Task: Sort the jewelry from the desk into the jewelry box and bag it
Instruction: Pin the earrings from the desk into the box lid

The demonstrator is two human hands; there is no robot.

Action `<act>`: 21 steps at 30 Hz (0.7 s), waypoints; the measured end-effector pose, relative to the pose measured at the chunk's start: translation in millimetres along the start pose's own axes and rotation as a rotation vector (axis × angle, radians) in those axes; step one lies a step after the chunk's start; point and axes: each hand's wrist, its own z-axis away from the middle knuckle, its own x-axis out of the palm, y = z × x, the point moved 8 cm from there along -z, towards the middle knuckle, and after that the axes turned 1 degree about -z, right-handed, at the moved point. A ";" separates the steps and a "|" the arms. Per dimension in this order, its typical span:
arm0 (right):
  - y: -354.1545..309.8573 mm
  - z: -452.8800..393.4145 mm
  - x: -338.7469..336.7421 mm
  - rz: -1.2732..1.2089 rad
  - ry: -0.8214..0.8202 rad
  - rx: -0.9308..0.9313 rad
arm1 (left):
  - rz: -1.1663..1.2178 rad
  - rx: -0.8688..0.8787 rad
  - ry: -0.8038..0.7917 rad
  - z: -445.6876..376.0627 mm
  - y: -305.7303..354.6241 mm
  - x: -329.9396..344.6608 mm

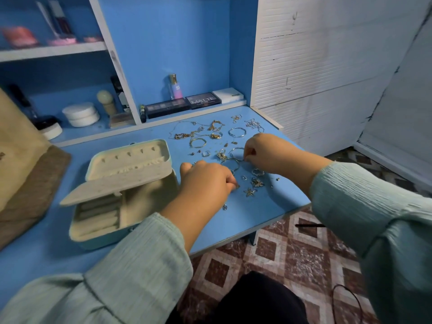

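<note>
Sorting is judged barely begun: scattered gold and silver jewelry [217,141] is spread over the blue worktop [245,216], small pieces are pinched by left hand [208,181] and right hand [264,153], open cream jewelry box [121,190] apparently unfilled.

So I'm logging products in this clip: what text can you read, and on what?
"MATTE" on the dark palette at the back of the desk; its smaller print is blurred.
Letters on the pink bottle: too blurred to read.
Nothing readable on the white box or the jewelry box.
</note>
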 end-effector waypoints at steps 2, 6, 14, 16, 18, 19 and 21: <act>-1.9 5.9 -5.8 -0.081 0.033 -0.012 | 0.025 0.001 0.026 1.1 0.4 -3.3; -12.1 19.0 -22.2 -0.250 0.094 -0.036 | 0.151 -0.008 0.095 9.2 -2.7 -15.3; -59.8 33.5 -40.6 -0.578 0.067 -0.052 | 0.567 -0.102 0.204 46.9 -30.6 -49.0; -78.1 35.6 -42.1 -0.620 0.041 -0.070 | 0.609 -0.121 0.232 57.0 -41.0 -57.1; -101.4 41.5 -44.5 -0.631 0.006 -0.116 | 0.705 -0.149 0.253 68.6 -54.3 -62.7; -113.2 43.6 -45.2 -0.619 -0.007 -0.137 | 0.764 -0.165 0.265 75.5 -62.3 -65.8; -120.6 45.6 -47.5 -0.620 -0.007 -0.142 | 0.855 -0.189 0.266 79.5 -68.3 -67.2</act>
